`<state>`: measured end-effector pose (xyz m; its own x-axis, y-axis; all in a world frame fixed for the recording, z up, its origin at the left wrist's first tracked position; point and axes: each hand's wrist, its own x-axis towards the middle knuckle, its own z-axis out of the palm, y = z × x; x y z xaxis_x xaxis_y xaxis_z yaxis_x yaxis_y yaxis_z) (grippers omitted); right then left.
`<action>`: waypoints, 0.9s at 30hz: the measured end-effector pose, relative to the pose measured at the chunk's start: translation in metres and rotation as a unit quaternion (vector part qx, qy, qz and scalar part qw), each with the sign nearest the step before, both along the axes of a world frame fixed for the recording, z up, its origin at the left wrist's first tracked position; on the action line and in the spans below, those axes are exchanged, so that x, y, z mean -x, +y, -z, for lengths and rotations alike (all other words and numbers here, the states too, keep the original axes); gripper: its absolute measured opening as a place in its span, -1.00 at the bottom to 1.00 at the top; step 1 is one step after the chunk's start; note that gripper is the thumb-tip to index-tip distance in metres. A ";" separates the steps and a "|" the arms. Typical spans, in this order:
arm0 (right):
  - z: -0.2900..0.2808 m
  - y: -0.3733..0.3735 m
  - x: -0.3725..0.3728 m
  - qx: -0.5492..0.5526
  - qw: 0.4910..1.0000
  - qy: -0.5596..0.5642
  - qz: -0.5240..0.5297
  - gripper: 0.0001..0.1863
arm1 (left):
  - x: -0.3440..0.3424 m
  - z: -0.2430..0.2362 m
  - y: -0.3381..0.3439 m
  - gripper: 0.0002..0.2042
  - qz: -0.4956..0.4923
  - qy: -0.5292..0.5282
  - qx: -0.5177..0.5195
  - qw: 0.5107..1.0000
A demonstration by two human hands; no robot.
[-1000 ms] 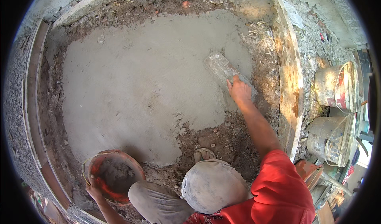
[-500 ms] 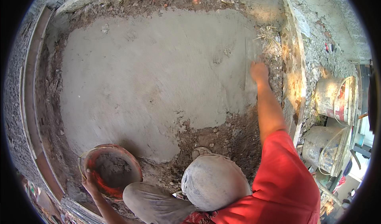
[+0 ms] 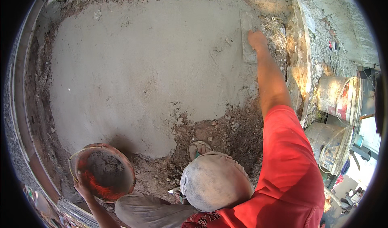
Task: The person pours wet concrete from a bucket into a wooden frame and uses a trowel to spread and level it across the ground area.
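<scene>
My right hand (image 3: 258,39) is closed around a flat rectangular float (image 3: 246,22). The float lies against the far right edge of a wide, smoothed patch of wet grey mortar (image 3: 145,54). At the lower left, my left hand (image 3: 83,183) grips the rim of a worn orange-red bucket (image 3: 128,161), its fingers partly hidden by the wall. Grey mortar (image 3: 107,167) lies inside the bucket, which stands on the ground at the patch's near left corner.
Rough brown soil (image 3: 226,135) borders the mortar, with my foot (image 3: 200,148) on its near side. Dry grass (image 3: 275,25) grows beside the float. A raised edge (image 3: 298,54) runs along the right, and beyond it stand two dirty pails (image 3: 331,94). A long board (image 3: 21,86) bounds the left.
My right hand has moved away from me along the mortar's right edge, and the float now shows plainly. My left hand still holds the bucket. The whole view has shifted slightly.
</scene>
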<state>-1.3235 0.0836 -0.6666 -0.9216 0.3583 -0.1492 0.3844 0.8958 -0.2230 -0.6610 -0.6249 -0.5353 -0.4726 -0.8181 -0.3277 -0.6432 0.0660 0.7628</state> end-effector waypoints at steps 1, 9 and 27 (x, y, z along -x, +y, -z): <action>0.009 0.003 -0.012 0.000 1.000 -0.012 -0.006 -0.35 | 0.003 0.002 -0.005 -0.48 -0.015 0.017 -0.026 0.999; -0.011 0.008 -0.415 -0.030 0.983 -0.178 0.005 -0.41 | 0.021 -0.013 0.016 -0.44 0.029 -0.087 0.084 0.992; -0.025 -0.045 0.068 -0.105 0.971 0.062 -0.205 -0.17 | -0.001 -0.002 -0.002 -0.46 0.036 -0.107 0.171 0.979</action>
